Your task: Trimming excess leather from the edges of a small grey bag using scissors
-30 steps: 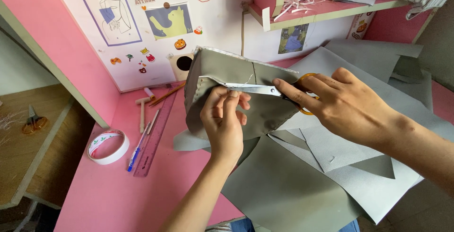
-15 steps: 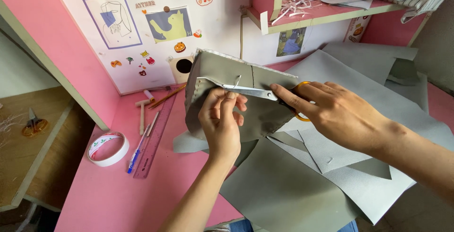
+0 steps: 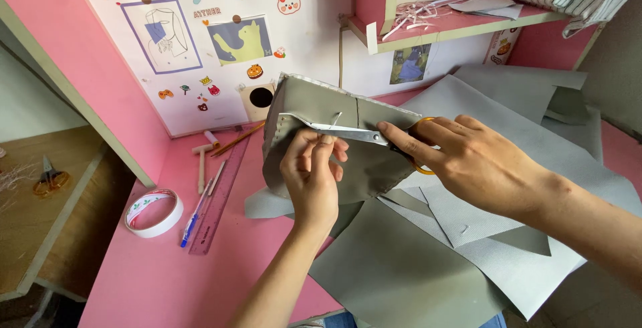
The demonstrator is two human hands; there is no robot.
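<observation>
Left hand (image 3: 309, 179) pinched the front face of a grey stitched leatherette piece (image 3: 319, 142), held upright above the pink desk (image 3: 167, 274). Right hand (image 3: 478, 162) gripped orange-handled steel scissors (image 3: 364, 135), blades laid level across the piece near a short thread (apparently a loose stitch end). Trimming seemed the step in hand; the next snip would want the blade tips kept off the stitched seam. Loose grey sheets (image 3: 414, 268) crowded the right side, while a purple ruler (image 3: 217, 197) and white tape roll (image 3: 154, 213) lay well left, leaving room between.
</observation>
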